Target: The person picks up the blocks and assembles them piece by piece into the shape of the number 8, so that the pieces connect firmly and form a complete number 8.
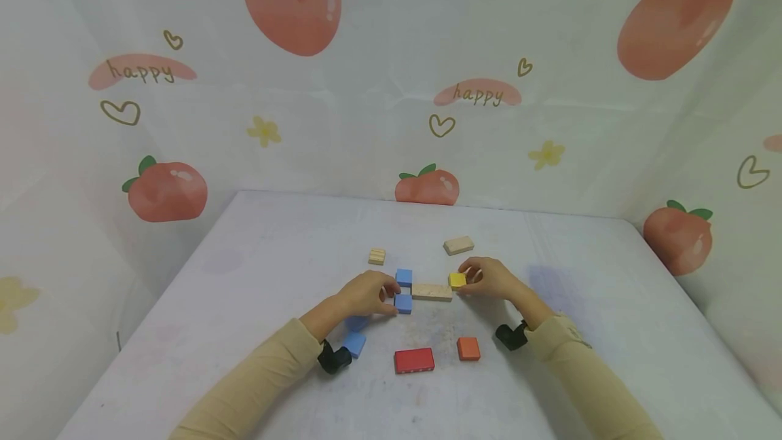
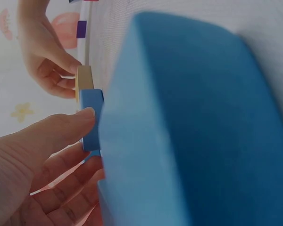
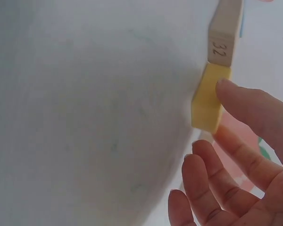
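Note:
My left hand (image 1: 364, 292) pinches the nearer blue block (image 1: 403, 303) between thumb and fingers, the thumb lying on its face in the left wrist view. Just behind it sits another blue block (image 1: 404, 278). A long plain wooden block (image 1: 432, 292) runs from these blue blocks toward the right. At its right end, a yellow block (image 1: 457, 281) is pinched by the thumb and index finger of my right hand (image 1: 491, 278). In the right wrist view the yellow block touches the wooden block's end, marked "32" (image 3: 220, 49); the other fingers are loosely curled.
Behind the hands lie a small striped wooden block (image 1: 377, 257) and a plain wooden one (image 1: 459, 245). A red block (image 1: 414, 360) and an orange block (image 1: 468, 349) lie nearer. Blue pieces (image 1: 354, 343) sit by the left wrist, one looming large in the left wrist view.

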### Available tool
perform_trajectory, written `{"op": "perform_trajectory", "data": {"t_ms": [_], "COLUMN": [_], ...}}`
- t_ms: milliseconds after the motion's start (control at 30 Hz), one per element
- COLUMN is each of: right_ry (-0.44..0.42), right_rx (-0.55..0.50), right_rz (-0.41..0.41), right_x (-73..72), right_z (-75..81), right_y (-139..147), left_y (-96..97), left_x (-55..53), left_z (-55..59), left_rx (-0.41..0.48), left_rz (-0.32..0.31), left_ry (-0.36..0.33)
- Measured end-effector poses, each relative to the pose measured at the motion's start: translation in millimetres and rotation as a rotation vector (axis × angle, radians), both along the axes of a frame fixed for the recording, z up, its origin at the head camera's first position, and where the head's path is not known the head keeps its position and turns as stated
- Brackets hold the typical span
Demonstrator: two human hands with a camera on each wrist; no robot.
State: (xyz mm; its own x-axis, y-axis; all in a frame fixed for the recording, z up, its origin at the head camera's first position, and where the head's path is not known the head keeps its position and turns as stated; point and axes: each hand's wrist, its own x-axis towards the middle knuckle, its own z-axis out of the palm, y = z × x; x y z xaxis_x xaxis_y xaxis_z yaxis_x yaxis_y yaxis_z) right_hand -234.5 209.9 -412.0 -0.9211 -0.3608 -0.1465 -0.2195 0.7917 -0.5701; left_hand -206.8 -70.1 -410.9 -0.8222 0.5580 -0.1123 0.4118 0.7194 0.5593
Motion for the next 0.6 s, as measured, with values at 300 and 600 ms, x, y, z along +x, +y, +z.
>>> {"op": "perform_trajectory", "data": {"t_ms": [300,600], "right_ry": [0.061,0.028], "right_rx": [0.008,0.01], "right_rz": [-0.037,-0.047], "right_x": [9.1,23.6], "right_z": [12.0,20.6], "right_y": [28.6,71.1], "left_y": [-0.6,-0.6], "left_x": [-1.4,-1.8], "left_z": [-2.4,-3.3], "left_rx": [0.01,0.009], "left_rz": [0.001,0.006], "left_ry": [-0.008,-0.008]}}
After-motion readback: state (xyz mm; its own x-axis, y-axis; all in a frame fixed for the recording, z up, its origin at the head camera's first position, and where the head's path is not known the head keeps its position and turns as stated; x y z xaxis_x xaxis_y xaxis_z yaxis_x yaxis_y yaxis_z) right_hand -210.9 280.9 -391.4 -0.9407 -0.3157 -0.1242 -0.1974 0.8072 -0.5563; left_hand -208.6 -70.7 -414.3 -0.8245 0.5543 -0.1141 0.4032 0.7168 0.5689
